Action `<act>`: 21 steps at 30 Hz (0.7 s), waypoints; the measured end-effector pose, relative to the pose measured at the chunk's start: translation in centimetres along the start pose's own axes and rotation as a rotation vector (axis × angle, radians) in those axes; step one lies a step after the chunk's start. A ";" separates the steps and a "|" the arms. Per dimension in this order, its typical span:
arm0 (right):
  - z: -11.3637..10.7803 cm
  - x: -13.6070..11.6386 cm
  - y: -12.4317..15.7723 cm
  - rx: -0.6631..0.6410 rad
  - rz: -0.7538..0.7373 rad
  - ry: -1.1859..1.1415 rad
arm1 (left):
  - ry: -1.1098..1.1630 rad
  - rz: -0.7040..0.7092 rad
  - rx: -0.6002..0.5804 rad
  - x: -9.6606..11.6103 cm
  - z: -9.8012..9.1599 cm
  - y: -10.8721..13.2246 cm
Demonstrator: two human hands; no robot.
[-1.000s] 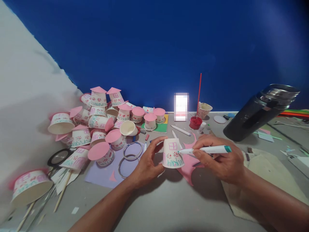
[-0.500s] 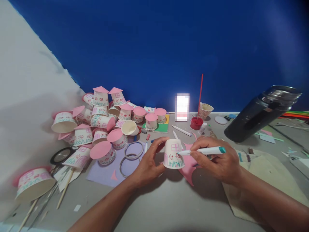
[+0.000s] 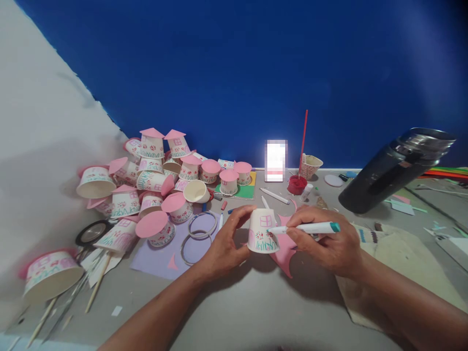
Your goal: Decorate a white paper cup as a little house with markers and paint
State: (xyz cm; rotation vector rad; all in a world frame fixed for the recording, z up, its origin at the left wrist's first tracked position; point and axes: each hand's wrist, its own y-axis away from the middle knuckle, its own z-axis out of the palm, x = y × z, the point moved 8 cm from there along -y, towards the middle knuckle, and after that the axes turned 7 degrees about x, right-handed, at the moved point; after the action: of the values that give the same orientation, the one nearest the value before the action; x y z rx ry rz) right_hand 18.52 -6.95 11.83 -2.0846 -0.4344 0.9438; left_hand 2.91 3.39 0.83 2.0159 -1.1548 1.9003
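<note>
An upside-down white paper cup (image 3: 262, 234) is held between the fingers and thumb of my left hand (image 3: 231, 243). On its side are a pink window, red flowers and green grass strokes. My right hand (image 3: 325, 241) is closed around a white marker (image 3: 310, 228) with a teal end. The marker's tip meets the cup, or nearly so, by the flowers under the window. Behind the cup and marker lies a cut scrap of pink paper (image 3: 284, 258), partly hidden by them.
Decorated cups with pink paper roofs (image 3: 151, 224) are heaped at left. Metal rings (image 3: 202, 225) rest on purple paper (image 3: 146, 265). A lit phone (image 3: 276, 161), a red pot (image 3: 297, 185) and a leaning dark flask (image 3: 387, 175) stand at the back. Beige cloth (image 3: 409, 287) lies at right.
The marker's tip has shifted slightly left along the cup's flowers. My left hand keeps its hold on the cup, and the whole view has moved a little.
</note>
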 end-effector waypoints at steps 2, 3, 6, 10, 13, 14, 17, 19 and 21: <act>-0.3 0.1 -0.1 0.023 0.011 0.005 | 0.014 -0.015 0.003 -0.2 -0.1 0.0; -0.6 0.2 -0.1 0.043 0.019 0.015 | 0.028 -0.026 0.004 -0.3 -0.1 0.0; -1.4 0.4 -0.3 0.092 0.037 0.045 | 0.100 -0.059 0.006 -0.6 -0.3 0.0; -1.8 0.3 -0.4 0.111 0.038 0.042 | 0.235 -0.092 0.017 -1.2 -0.4 0.0; -1.8 0.2 -0.4 0.120 0.040 0.022 | 0.329 -0.116 0.013 -1.4 -0.2 -0.1; -1.8 0.1 -0.4 0.123 0.039 0.015 | 0.347 -0.127 0.011 -1.4 -0.2 -0.1; -1.7 0.1 -0.4 0.118 0.037 -0.004 | 0.359 -0.152 0.007 -1.3 -0.1 -0.2; -1.5 0.3 -0.3 0.109 0.038 -0.005 | 0.362 -0.162 0.001 -1.2 0.0 -0.2; -1.4 0.4 -0.2 0.092 0.039 -0.003 | 0.370 -0.164 -0.003 -1.2 0.0 -0.3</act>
State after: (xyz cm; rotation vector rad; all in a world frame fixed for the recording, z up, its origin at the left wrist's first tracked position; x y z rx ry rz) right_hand 19.84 -7.26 12.35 -2.0150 -0.3462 0.9712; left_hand 3.22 4.06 -0.18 1.6048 -0.8689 2.0648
